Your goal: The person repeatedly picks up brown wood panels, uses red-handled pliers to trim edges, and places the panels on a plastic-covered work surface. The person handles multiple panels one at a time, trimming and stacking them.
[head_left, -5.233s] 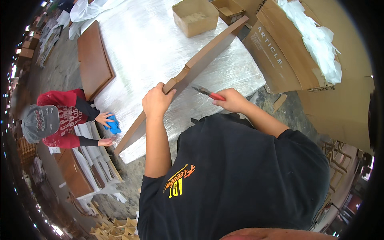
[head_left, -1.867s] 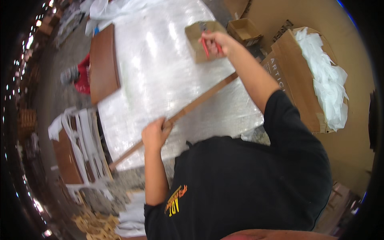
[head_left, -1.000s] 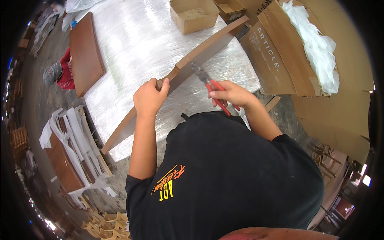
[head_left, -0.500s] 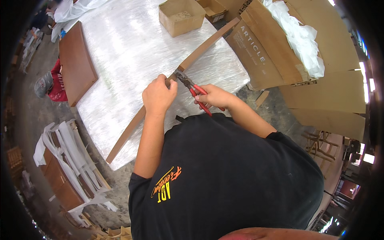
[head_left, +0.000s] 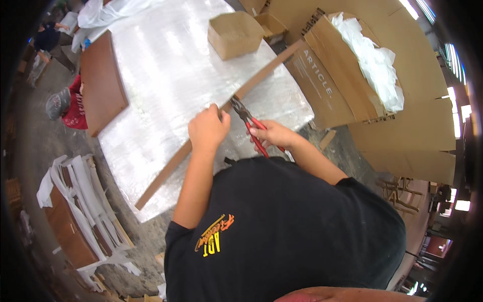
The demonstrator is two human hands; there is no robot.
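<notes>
A long brown wooden strip (head_left: 268, 71) lies slantwise over the plastic-wrapped white table (head_left: 161, 75). Around its middle my left hand (head_left: 208, 129) is closed. My right hand (head_left: 274, 135) grips red-handled pliers (head_left: 246, 119) by the handles. The jaws of the pliers meet the strip's near edge, just right of my left fingers. Whether they bite on anything small there, I cannot make out.
An open cardboard box (head_left: 235, 36) stands at the table's far side. Right of the table is a large carton (head_left: 322, 75) with white wrapping. A brown panel (head_left: 103, 83) overhangs the left edge, beside a person in a grey cap (head_left: 58, 104). Wrapped boards (head_left: 75, 221) lie lower left.
The whole view has shifted slightly, with the table and box sitting a little lower. Both hands keep their hold, and the pliers stay at the strip.
</notes>
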